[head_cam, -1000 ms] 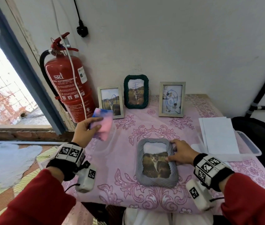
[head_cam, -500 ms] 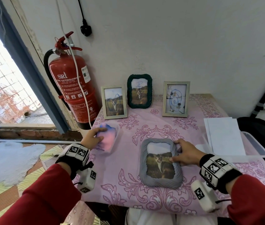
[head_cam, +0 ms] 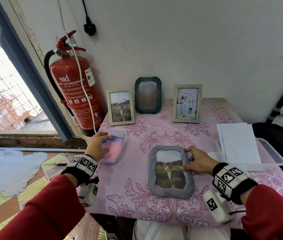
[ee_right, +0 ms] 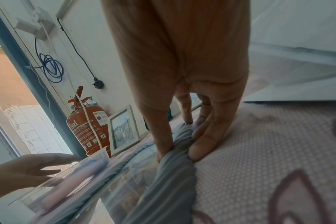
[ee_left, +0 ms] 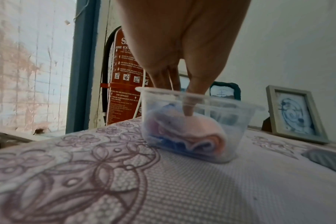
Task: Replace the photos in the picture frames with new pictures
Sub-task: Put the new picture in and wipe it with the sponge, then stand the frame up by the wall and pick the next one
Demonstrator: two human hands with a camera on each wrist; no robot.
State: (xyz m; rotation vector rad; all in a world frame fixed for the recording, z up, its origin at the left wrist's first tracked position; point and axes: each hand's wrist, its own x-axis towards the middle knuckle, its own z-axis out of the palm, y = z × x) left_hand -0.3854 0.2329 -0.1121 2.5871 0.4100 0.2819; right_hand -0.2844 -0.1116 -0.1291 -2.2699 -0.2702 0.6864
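A grey ribbed picture frame (head_cam: 170, 174) with a cat photo lies flat on the pink tablecloth. My right hand (head_cam: 196, 163) pinches its right border, thumb on top and fingers along the outer edge (ee_right: 180, 145). My left hand (head_cam: 99, 144) reaches into a clear plastic tub (head_cam: 122, 135) at the table's left. Its straight fingers press a pink and blue cloth (ee_left: 192, 133) down inside the tub (ee_left: 240, 121). Three upright frames stand against the wall: a pale one (head_cam: 120, 107), a dark green one (head_cam: 148, 95) and another pale one (head_cam: 187, 103).
White sheets (head_cam: 239, 142) lie on a clear lidded box (head_cam: 274, 155) at the table's right. A red fire extinguisher (head_cam: 75, 90) hangs left of the table, with a white cable across it. The table's front edge is close to my body.
My left hand came down from the air with the cloth and set it into the tub. My right hand stayed on the grey frame.
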